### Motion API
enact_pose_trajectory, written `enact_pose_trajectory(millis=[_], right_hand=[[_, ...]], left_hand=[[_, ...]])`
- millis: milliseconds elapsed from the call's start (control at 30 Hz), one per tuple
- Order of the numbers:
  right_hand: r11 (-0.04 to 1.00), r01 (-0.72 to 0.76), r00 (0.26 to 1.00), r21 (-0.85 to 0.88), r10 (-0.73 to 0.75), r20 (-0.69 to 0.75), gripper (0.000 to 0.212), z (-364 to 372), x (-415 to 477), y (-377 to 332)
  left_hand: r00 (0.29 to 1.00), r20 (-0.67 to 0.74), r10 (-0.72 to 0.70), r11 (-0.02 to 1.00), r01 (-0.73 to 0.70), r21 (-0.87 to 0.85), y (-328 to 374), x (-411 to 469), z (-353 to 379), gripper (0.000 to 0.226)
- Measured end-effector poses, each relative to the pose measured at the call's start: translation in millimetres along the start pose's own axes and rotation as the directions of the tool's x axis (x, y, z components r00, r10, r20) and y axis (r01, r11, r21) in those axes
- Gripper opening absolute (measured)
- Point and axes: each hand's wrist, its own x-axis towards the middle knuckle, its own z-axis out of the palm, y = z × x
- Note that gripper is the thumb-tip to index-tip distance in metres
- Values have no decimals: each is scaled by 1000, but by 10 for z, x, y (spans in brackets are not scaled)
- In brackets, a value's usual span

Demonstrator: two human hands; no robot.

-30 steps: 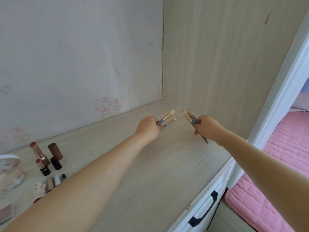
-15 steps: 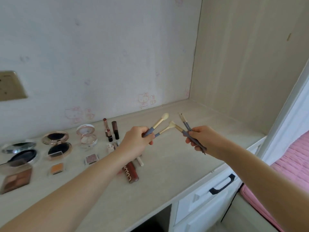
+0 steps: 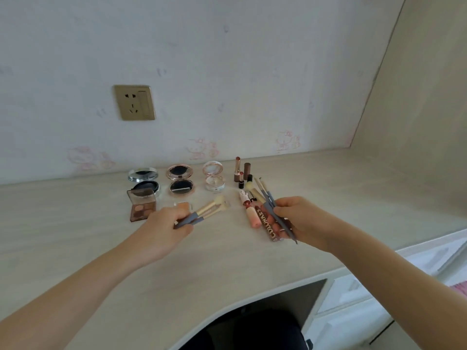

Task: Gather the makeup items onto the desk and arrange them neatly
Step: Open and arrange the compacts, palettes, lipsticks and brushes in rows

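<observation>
My left hand grips two grey-handled makeup brushes, bristles pointing up and right, above the pale wooden desk. My right hand holds a bundle of thin grey-handled brushes, tips pointing toward the wall. Below that hand lie a brown lip gloss tube and a pink tube. Along the wall stand three open compacts, lipsticks and an eyeshadow palette.
A brass wall socket sits above the desk. A wooden side panel closes the desk on the right. White drawers are below at right, and a dark knee opening lies under the desk's curved front edge.
Both hands carried their brushes left from the bare right corner to over the makeup items. The view swung left, bringing the socket and compacts into the middle.
</observation>
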Motion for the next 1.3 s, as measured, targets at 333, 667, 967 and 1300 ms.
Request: enact_pose_trajectory(millis=[333, 667, 967, 1300], right_hand=[[999, -27, 994, -28, 29, 103, 23, 329, 119, -4], [998, -60, 984, -36, 66, 167, 22, 395, 73, 21], [954, -272, 926, 127, 224, 304, 22, 601, -15, 16], [867, -434, 859, 244, 318, 401, 24, 752, -137, 21]], left_hand=[[983, 15, 181, 968, -181, 174, -372, 93, 63, 17], [961, -7, 277, 916, -262, 305, -612, 114, 180, 42], [937, -151, 316, 938, -284, 201, -634, 39, 191, 15], [937, -186, 295, 952, -272, 140, -598, 19, 213, 27]])
